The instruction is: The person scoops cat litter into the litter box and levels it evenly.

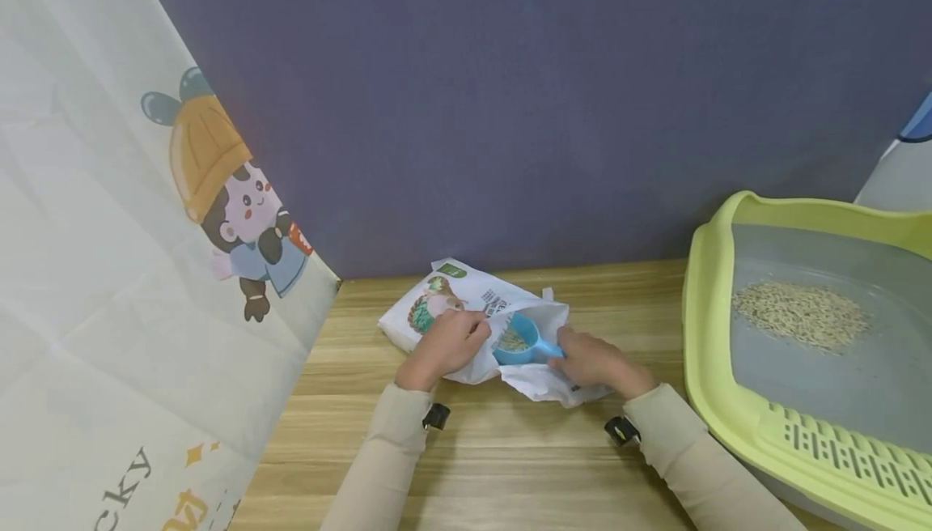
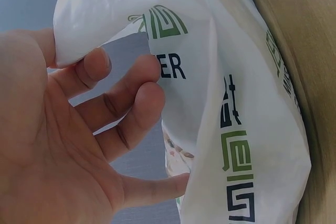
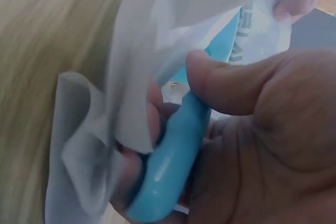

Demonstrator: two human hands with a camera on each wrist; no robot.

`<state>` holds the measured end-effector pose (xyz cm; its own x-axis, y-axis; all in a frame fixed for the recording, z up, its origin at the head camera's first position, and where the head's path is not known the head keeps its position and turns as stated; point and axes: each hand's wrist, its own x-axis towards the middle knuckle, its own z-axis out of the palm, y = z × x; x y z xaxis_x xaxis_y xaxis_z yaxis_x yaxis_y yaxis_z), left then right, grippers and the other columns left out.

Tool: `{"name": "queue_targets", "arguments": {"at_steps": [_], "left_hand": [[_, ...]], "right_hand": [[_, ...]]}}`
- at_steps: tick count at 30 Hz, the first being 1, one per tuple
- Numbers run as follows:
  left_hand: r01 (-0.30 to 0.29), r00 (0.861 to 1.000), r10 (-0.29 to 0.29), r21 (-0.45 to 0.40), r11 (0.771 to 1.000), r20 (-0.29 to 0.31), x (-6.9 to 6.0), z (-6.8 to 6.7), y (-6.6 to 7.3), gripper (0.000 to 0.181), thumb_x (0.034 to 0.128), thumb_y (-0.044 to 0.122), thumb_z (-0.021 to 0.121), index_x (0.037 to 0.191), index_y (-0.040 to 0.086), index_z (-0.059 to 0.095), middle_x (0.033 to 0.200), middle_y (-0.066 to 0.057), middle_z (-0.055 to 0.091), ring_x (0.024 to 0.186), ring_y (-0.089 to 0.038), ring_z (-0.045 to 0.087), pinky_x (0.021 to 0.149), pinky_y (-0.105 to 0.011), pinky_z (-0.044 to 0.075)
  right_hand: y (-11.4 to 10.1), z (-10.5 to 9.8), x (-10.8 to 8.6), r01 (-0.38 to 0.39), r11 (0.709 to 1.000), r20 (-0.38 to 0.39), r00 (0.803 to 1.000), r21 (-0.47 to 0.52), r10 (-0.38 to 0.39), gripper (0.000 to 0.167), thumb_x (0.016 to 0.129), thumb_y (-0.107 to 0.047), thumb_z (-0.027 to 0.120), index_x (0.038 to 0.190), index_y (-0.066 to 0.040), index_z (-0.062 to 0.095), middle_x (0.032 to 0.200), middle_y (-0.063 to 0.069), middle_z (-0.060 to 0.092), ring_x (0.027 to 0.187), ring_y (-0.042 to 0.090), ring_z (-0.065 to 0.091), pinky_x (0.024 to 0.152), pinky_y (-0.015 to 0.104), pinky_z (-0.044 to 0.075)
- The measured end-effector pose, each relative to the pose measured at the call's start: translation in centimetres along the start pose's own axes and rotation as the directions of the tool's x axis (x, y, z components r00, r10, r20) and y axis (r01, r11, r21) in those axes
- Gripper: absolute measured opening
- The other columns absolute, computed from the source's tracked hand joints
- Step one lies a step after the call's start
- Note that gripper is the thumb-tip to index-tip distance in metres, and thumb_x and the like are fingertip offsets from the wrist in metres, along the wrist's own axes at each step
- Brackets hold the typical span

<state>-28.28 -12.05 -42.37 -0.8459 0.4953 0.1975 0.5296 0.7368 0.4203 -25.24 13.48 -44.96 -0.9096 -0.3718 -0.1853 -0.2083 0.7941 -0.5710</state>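
A white printed bag (image 1: 473, 288) of litter lies on its side on the wooden surface, its mouth turned toward the right. My left hand (image 1: 453, 343) pinches the upper edge of that mouth between thumb and index finger; in the left wrist view the other fingers of the left hand (image 2: 79, 124) are spread loosely. Around the handle of a blue scoop (image 1: 518, 345) curl the fingers of my right hand (image 1: 593, 361). The scoop's cup sits in the bag's mouth with pale pellets in it. In the right wrist view the blue handle (image 3: 173, 156) lies across the palm, beside the bag's crumpled edge.
A green-rimmed litter box (image 1: 709, 312) with a grey base stands on the right, a heap of pellets (image 1: 801, 314) on its floor. Behind the bag rises a dark blue panel (image 1: 510, 110). A white printed sheet (image 1: 109, 272) hangs on the left.
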Motion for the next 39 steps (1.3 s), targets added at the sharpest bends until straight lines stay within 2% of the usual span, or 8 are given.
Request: {"name": "queue_targets", "arguments": {"at_steps": [8, 26, 33, 39], "left_hand": [[-0.001, 1.0, 0.001, 0.003, 1.0, 0.001, 0.0, 0.0, 0.0, 0.039, 0.1012, 0.02, 0.042, 0.063, 0.019, 0.038, 0.057, 0.007, 0.032, 0.053, -0.008, 0.027, 0.056, -0.024, 0.03], [-0.009, 1.0, 0.009, 0.018, 1.0, -0.012, 0.0, 0.0, -0.2, 0.039, 0.0996, 0.019, 0.044, 0.061, 0.019, 0.038, 0.057, 0.008, 0.033, 0.054, -0.007, 0.028, 0.054, -0.024, 0.029], [-0.014, 1.0, 0.014, 0.016, 1.0, -0.012, 0.0, 0.0, -0.2, 0.04, 0.0999, 0.019, 0.044, 0.061, 0.019, 0.037, 0.057, 0.008, 0.03, 0.054, -0.007, 0.025, 0.055, -0.024, 0.028], [-0.02, 1.0, 0.02, 0.013, 1.0, -0.012, 0.0, 0.0, -0.2, 0.039, 0.1004, 0.019, 0.042, 0.062, 0.019, 0.037, 0.057, 0.007, 0.03, 0.054, -0.008, 0.025, 0.055, -0.023, 0.028]], "right_hand": [[0.5, 0.1, 0.0, 0.033, 0.999, 0.022, 0.999, -0.015, -0.032, 0.022, 0.101, -0.018, 0.058, 0.108, 0.001, 0.049, 0.076, 0.006, 0.048, 0.067, 0.022, 0.052, 0.06, 0.033, 0.042], [0.5, 0.3, 0.0, 0.01, 1.0, 0.017, 1.0, 0.008, -0.01, 0.017, 0.101, -0.018, 0.059, 0.102, -0.003, 0.051, 0.077, 0.006, 0.049, 0.068, 0.022, 0.051, 0.06, 0.033, 0.041], [-0.1, -0.2, -0.2, 0.033, 0.997, -0.013, 0.999, -0.072, -0.034, 0.017, 0.1, -0.019, 0.06, 0.1, -0.002, 0.056, 0.078, 0.006, 0.052, 0.069, 0.021, 0.052, 0.061, 0.034, 0.042], [-1.0, -1.2, -0.9, 0.008, 0.993, -0.032, 0.999, -0.119, -0.012, 0.016, 0.1, -0.019, 0.059, 0.1, -0.004, 0.059, 0.077, 0.005, 0.054, 0.068, 0.02, 0.053, 0.06, 0.034, 0.043]]}}
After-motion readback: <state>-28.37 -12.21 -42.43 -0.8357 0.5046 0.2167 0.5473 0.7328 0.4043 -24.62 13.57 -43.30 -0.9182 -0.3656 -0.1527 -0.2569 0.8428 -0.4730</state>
